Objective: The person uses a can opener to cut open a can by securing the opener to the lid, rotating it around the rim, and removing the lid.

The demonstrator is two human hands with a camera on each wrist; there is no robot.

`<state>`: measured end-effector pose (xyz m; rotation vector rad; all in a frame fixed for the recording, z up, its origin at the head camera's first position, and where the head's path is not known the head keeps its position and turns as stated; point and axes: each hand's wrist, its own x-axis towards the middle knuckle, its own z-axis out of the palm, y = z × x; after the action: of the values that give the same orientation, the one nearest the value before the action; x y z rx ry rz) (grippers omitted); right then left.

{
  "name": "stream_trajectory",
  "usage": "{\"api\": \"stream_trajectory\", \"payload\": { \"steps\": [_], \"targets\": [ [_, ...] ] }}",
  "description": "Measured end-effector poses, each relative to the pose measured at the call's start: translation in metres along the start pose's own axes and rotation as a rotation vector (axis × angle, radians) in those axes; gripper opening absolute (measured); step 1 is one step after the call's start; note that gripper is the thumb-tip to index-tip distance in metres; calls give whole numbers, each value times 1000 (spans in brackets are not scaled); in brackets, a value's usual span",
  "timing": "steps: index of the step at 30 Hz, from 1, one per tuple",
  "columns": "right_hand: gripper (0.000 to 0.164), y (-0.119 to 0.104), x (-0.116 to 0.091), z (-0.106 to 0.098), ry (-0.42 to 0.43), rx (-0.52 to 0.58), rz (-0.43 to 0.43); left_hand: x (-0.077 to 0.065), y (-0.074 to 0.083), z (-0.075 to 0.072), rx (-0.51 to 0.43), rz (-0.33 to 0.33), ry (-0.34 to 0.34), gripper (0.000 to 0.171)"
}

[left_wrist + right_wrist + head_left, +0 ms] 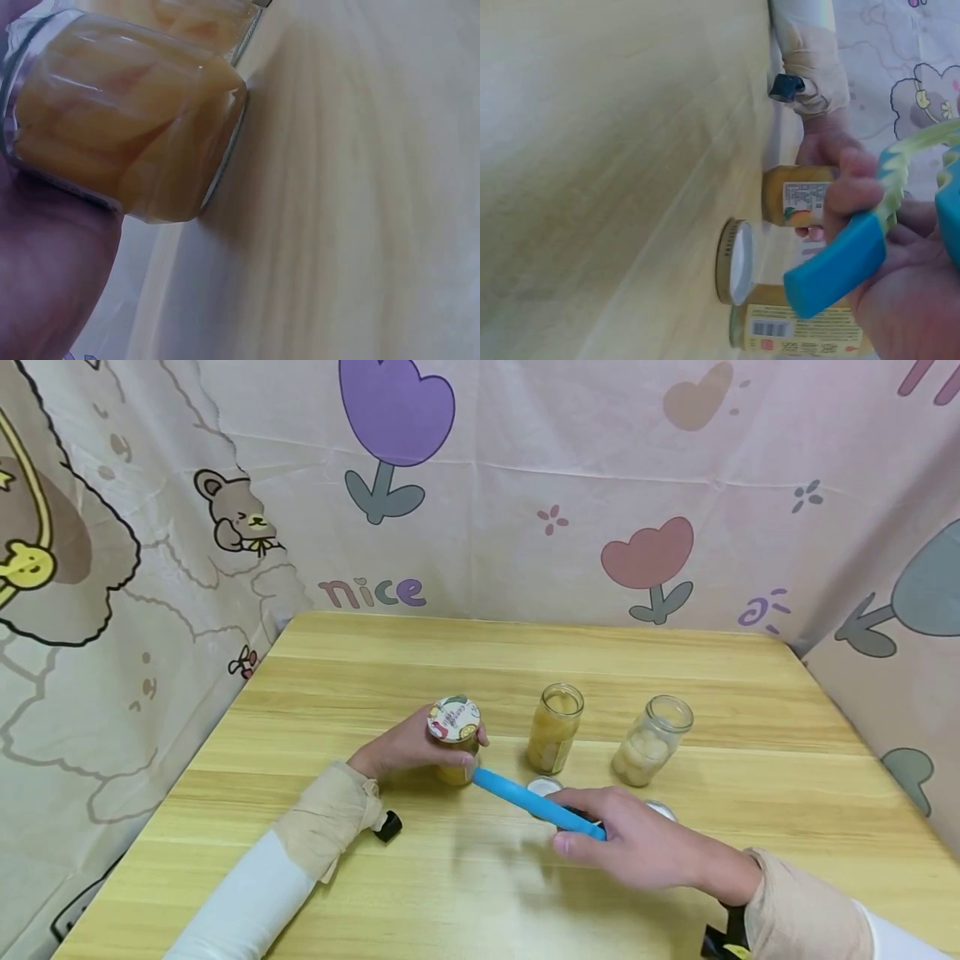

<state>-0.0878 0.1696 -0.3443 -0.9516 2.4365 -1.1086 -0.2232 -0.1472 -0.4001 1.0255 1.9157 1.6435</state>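
Observation:
My left hand [408,745] grips a lidded glass jar [456,772] standing on the table, its printed lid [453,719] on top. Orange-yellow fruit pieces show through the jar's glass in the left wrist view. In my right hand [637,839] is a blue jar opener [538,803] with pale green toothed inner edges [897,176]. Its far tip reaches close to the left thumb and the jar; whether they touch, I cannot tell. An uncapped jar of yellow fruit [555,731] stands right of the held jar.
Farther right stands another uncapped jar [649,745] with pale round fruit. A loose lid [544,787] lies in front of the middle jar. A second lid [662,811] is partly hidden behind my right hand. Printed curtains hang behind the wooden table [360,652].

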Motion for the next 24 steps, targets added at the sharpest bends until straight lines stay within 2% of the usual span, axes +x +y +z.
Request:
{"api": "stream_trajectory", "payload": {
  "steps": [5, 8, 12, 16, 20, 24],
  "targets": [
    [28, -10, 5, 0, 91, -155, 14, 1, 0, 3, -48, 9, -18, 43],
    [34, -21, 12, 0, 153, -241, 39, -2, 1, 4, -18, -18, 11, 48],
    [52, -37, 22, 0, 206, -363, 122, -3, 1, 6, 7, -45, 25, 49],
    [64, -46, 30, 3, 232, -496, 150, 0, -1, 10, -31, 10, -33, 46],
    [70, -48, 37, 7, 291, -608, 97, 3, -2, 12, -30, 76, -88, 49],
    [71, -49, 44, 9, 350, -698, 47, 4, -2, 14, -59, 133, -121, 60]
  ]
}}
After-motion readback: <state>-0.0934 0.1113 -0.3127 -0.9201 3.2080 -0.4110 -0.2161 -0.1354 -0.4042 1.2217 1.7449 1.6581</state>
